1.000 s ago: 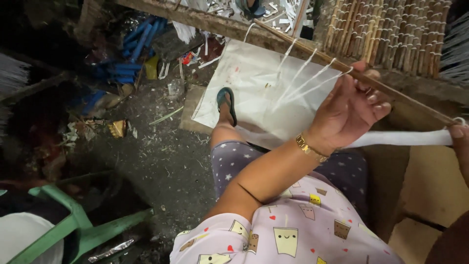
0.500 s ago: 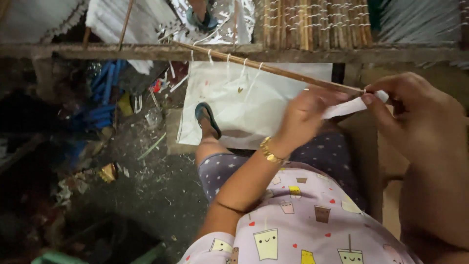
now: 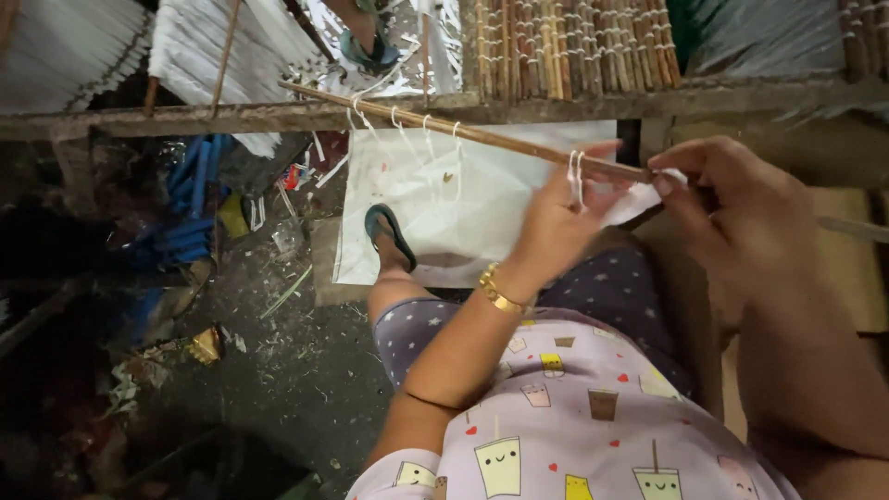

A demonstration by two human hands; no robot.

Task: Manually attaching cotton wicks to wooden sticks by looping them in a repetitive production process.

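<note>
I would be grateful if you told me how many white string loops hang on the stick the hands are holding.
5: four string loops spaced along the stick left of the left hand, one at that hand's fingers. Others may hide behind the right hand.

White strip (image 3: 576,171) now looped around the stick (image 3: 482,137).

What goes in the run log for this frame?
left hand: on stick, white loop | right hand: pinching white strip

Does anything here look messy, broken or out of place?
Yes, the floor at left is strewn with scraps and debris, including a crumpled yellowish wrapper. The work itself looks orderly: both the left hand and right hand hold the thin wooden stick, with white string loops spaced along it.
</note>
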